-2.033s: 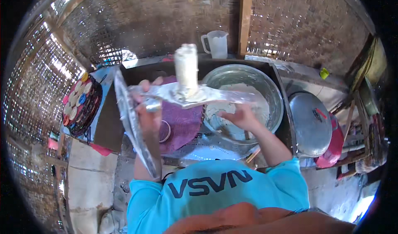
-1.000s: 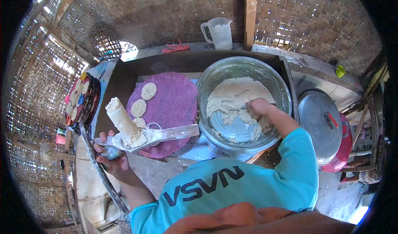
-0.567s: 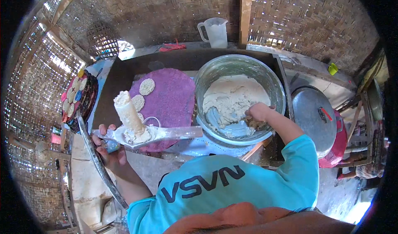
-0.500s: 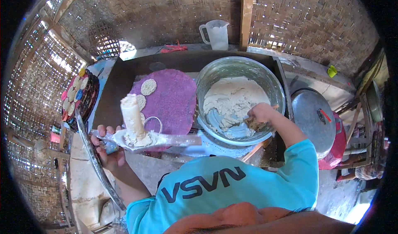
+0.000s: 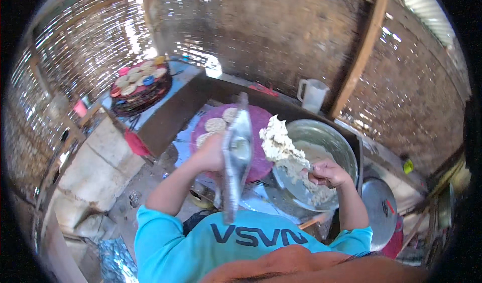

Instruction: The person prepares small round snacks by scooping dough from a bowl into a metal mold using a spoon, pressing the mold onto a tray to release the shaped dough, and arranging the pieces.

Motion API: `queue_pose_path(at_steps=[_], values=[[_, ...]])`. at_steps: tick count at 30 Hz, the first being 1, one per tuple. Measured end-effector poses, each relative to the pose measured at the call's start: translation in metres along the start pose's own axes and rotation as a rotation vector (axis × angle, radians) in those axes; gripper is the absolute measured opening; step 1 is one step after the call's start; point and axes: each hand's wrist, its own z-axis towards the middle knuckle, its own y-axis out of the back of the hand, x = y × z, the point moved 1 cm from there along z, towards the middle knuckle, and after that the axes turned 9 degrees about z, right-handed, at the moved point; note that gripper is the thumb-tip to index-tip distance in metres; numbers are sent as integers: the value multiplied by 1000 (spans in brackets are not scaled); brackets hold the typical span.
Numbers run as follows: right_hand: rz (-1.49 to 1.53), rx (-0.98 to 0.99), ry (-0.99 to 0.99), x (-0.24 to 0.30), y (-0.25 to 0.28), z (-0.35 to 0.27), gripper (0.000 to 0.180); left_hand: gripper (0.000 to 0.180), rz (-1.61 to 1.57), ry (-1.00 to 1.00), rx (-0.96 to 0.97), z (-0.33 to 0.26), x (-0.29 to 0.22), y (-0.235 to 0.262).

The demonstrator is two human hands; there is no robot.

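Note:
My left hand (image 5: 210,155) is closed round a worn grey hand press (image 5: 238,150), which stands upright above the purple mat and hides most of the fingers. A shallow hollow with some pale stuff in it shows on the press. Over the basin, my right hand (image 5: 329,173) grips the handle of a scoop whose head is buried under a big lump of whitish dough (image 5: 280,141). The lump hangs between press and basin. More dough (image 5: 321,195) lies in the wide basin (image 5: 354,155). Several round, textured dough discs (image 5: 216,126) rest on the purple mat (image 5: 261,116).
A dark wooden frame (image 5: 173,110) surrounds mat and basin. Behind the basin stands a clear plastic jug (image 5: 314,96). A stack of round trays (image 5: 140,90) with discs and coloured pieces is at the far left. A large metal lid (image 5: 377,210) lies right of the basin.
My right hand has lifted dough out of the basin on the scoop. The press in my left hand has moved right and turned upright. The view has swung leftward.

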Motion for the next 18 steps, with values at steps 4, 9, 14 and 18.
queue_pose_path(at_steps=[4,9,14,18], values=[[-382,153,38,43,-32,23,35,42,13,-159,-49,0,7,-9],[-1725,-154,740,126,-102,28,27,42,149,-164,-45,-14,22,-4],[-2173,-294,1153,93,-172,56,26,40,-55,-50,-189,-6,37,-15],[-2183,-271,1272,83,-175,53,24,42,22,24,-175,-2,54,-12]])
